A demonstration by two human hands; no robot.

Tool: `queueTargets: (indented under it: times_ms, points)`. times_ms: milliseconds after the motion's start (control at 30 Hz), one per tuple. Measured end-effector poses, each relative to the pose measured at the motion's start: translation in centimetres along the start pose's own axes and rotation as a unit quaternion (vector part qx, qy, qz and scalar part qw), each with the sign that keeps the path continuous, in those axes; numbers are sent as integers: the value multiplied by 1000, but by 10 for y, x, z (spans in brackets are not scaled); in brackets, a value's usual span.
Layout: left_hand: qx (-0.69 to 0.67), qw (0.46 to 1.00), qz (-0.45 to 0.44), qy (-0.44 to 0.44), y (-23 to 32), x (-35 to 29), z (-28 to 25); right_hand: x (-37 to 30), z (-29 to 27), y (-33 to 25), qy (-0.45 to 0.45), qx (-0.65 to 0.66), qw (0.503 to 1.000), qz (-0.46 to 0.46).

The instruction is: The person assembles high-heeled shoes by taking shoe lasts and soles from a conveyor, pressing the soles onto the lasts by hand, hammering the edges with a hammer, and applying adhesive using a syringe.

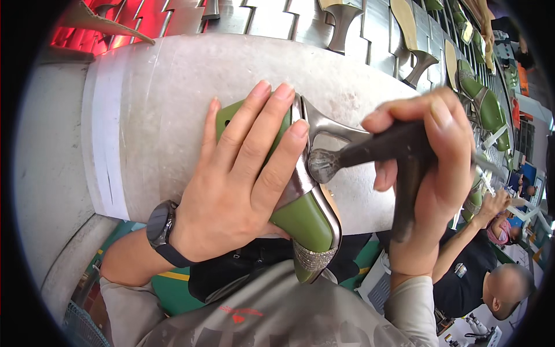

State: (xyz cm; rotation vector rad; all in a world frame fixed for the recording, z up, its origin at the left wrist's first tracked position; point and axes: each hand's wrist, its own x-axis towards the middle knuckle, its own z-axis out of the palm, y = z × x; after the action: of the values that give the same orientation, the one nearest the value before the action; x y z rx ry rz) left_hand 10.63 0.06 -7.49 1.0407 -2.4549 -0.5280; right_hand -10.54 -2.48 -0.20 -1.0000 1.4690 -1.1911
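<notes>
A high-heeled shoe [306,217] lies on its side, built over a green last, with metallic bronze trim and a glittering stone band near the toe. Its dark metallic heel [332,126] points to the right. My left hand [231,168] lies across it, fingers spread over the upper and the thumb mostly hidden beneath. In my right hand [442,150] is a dark hammer [393,144], fingers wrapped round it. The hammer's round, worn face appears to touch the shoe's sole edge by the heel. My right hand is slightly blurred.
Beneath the shoe is a pale, worn work surface [167,75]. Beyond it runs a metal slat conveyor [269,20] carrying several heeled soles [410,34] and green-lasted shoes [488,107]. Red light falls at the far left. A co-worker in black [462,283] is at the right.
</notes>
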Motion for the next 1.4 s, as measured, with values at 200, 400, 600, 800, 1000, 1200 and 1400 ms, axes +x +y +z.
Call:
queueTargets:
  times_ms: [200, 400, 600, 800, 1000, 1200, 1400]
  points:
    - [-29, 999, -5, 26, -4, -5, 2, 16, -1, -6, -90, -23, 995, 29]
    - [-19, 999, -6, 28, 4, -4, 1, 1, -17, -17, -150, -70, 986, -23]
    - [27, 999, 1, 36, 14, -7, 0, -14, -28, 2, -97, -4, 995, -13]
    - [63, 978, 196, -19, 36, 20, -2, -94, -76, 23, -8, -17, 997, -75]
    - [67, 972, 221, 43, 36, 27, 16, -133, -89, 14, 171, -179, 931, -267]
    - [55, 969, 234, 61, 32, 33, 7, -86, -76, 29, -27, 151, 982, -113]
    - [-512, 854, -12, 89, 60, 10, -31, -78, -123, 58, 56, -576, 740, -344]
